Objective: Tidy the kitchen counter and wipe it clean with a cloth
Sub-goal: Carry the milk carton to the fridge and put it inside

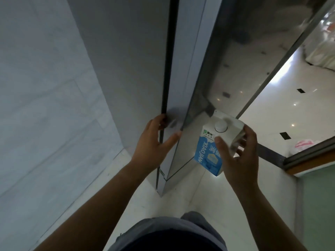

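A tall grey fridge fills the middle of the view, its shiny door on the right. My left hand has its fingers hooked around the door's left edge by the dark seal gap. My right hand holds a blue and white milk carton with a round white cap, tilted, in front of the lower door. No cloth or counter top is in sight.
A pale marble wall stands on the left. Glossy white floor tiles stretch to the right, with white bags at the far right. A wood-edged counter corner sits at right. My legs are at the bottom.
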Demonstrator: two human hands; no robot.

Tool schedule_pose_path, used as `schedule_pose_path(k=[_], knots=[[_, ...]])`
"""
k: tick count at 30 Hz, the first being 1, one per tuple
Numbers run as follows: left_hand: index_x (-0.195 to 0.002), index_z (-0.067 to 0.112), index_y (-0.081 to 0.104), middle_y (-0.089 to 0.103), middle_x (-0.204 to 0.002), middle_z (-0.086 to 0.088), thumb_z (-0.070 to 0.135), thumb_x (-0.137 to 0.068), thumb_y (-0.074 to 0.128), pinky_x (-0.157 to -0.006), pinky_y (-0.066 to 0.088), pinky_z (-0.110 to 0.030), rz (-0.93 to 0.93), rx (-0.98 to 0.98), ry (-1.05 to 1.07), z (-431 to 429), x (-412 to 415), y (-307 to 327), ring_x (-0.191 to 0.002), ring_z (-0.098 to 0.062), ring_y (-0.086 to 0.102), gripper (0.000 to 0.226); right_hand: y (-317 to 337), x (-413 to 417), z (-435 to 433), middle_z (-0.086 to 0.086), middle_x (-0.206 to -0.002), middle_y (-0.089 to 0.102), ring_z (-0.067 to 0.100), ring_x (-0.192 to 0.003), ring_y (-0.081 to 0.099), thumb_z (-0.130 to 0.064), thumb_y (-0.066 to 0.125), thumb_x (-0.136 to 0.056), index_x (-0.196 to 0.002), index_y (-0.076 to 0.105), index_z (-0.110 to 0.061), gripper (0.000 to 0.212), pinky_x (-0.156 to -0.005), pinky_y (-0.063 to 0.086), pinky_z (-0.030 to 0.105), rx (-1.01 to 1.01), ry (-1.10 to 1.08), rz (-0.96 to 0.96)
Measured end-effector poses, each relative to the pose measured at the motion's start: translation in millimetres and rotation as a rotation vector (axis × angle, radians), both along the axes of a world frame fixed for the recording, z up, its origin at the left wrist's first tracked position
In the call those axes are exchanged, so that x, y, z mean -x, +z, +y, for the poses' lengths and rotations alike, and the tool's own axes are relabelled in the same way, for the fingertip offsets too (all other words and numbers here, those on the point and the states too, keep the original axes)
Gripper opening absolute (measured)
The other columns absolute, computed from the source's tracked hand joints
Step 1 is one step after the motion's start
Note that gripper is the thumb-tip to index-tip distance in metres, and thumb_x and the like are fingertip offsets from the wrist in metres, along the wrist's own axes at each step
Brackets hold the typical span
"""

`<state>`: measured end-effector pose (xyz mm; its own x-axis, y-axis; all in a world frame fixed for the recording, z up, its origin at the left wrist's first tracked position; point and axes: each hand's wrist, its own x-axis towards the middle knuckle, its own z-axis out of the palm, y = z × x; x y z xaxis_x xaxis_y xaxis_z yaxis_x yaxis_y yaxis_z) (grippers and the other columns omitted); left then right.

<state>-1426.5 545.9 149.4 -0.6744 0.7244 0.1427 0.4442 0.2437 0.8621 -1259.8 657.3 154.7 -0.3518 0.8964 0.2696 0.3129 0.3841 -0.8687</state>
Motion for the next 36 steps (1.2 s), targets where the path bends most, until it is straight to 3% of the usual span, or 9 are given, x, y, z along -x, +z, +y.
schedule_pose_path(k=[6, 10, 15, 20, 23, 28, 32, 36], knots=[[-0.133, 0.021, 0.037, 0.044, -0.125, 0.01, 0.071, -0.061, 0.049, -0.081, 0.034, -0.003, -0.008, -0.052, 0.001, 5, -1, -3, -0.106, 0.001, 0.044, 0.089, -2, 6, -4, 0.003, -0.13, 0.051, 0.013, -0.115, 0.052, -0.067, 0.058, -0.063, -0.124, 0.037, -0.031, 0.073, -0.081, 0.056, 0.05, 0.02, -0.011, -0.017], [-0.132, 0.017, 0.037, 0.045, -0.129, 0.002, 0.069, -0.063, 0.048, -0.087, 0.04, -0.016, 0.016, -0.05, 0.021, 7, -4, -8, -0.106, -0.003, 0.045, 0.086, -2, 4, -10, 0.0, -0.127, 0.052, 0.012, -0.112, 0.053, -0.069, 0.058, -0.061, -0.122, 0.037, -0.033, 0.074, -0.083, 0.055, 0.049, 0.032, -0.041, 0.002], [-0.128, 0.016, 0.039, 0.041, -0.119, 0.009, 0.069, -0.064, 0.047, -0.075, 0.037, -0.008, 0.032, -0.067, -0.002, 8, -1, -10, -0.101, -0.005, 0.046, 0.084, 1, 1, -14, -0.008, -0.122, 0.05, 0.003, -0.106, 0.053, -0.077, 0.056, -0.059, -0.121, 0.037, -0.033, 0.078, -0.083, 0.056, 0.039, 0.012, -0.064, 0.024], [-0.128, 0.013, 0.035, 0.041, -0.128, -0.001, 0.062, -0.068, 0.05, -0.076, 0.052, -0.023, 0.041, -0.041, -0.08, 5, 4, -9, -0.11, -0.008, 0.044, 0.079, 3, -6, -15, -0.009, -0.122, 0.05, 0.0, -0.104, 0.053, -0.085, 0.048, -0.057, -0.12, 0.036, -0.035, 0.082, -0.081, 0.055, 0.035, 0.006, -0.075, 0.014], [-0.128, 0.013, 0.035, 0.042, -0.128, -0.001, 0.061, -0.068, 0.052, -0.076, 0.052, -0.024, 0.036, -0.033, -0.077, 4, 3, -6, -0.111, -0.007, 0.043, 0.078, 5, -11, -16, -0.009, -0.122, 0.05, 0.004, -0.105, 0.054, -0.085, 0.05, -0.056, -0.119, 0.036, -0.036, 0.08, -0.08, 0.055, 0.033, 0.023, -0.058, 0.027], [-0.121, 0.018, 0.039, 0.045, -0.117, 0.003, 0.062, -0.067, 0.055, -0.077, 0.048, -0.023, 0.069, -0.021, -0.066, 1, -22, -6, -0.101, -0.007, 0.047, 0.07, 9, -30, -15, -0.009, -0.121, 0.048, -0.003, -0.102, 0.051, -0.051, 0.065, -0.067, -0.118, 0.035, -0.035, 0.061, -0.08, 0.054, 0.03, -0.003, -0.048, 0.029], [-0.113, 0.026, 0.042, 0.045, -0.108, 0.012, 0.05, -0.07, 0.068, -0.077, 0.046, -0.016, 0.073, -0.02, -0.122, 5, -78, -5, -0.095, -0.004, 0.049, 0.057, 16, -71, -10, -0.004, -0.124, 0.052, 0.008, -0.109, 0.055, -0.051, 0.065, -0.069, -0.119, 0.04, -0.036, 0.059, -0.073, 0.054, 0.019, 0.027, -0.098, 0.105], [-0.111, 0.021, 0.044, 0.046, -0.108, 0.009, 0.041, -0.073, 0.067, -0.077, 0.047, -0.015, 0.1, -0.051, -0.246, 16, -129, -3, -0.092, -0.007, 0.052, 0.049, 23, -130, -8, 0.001, -0.127, 0.054, 0.016, -0.113, 0.054, -0.048, 0.072, -0.071, -0.122, 0.044, -0.029, 0.061, -0.082, 0.055, 0.033, 0.05, -0.197, 0.123]])
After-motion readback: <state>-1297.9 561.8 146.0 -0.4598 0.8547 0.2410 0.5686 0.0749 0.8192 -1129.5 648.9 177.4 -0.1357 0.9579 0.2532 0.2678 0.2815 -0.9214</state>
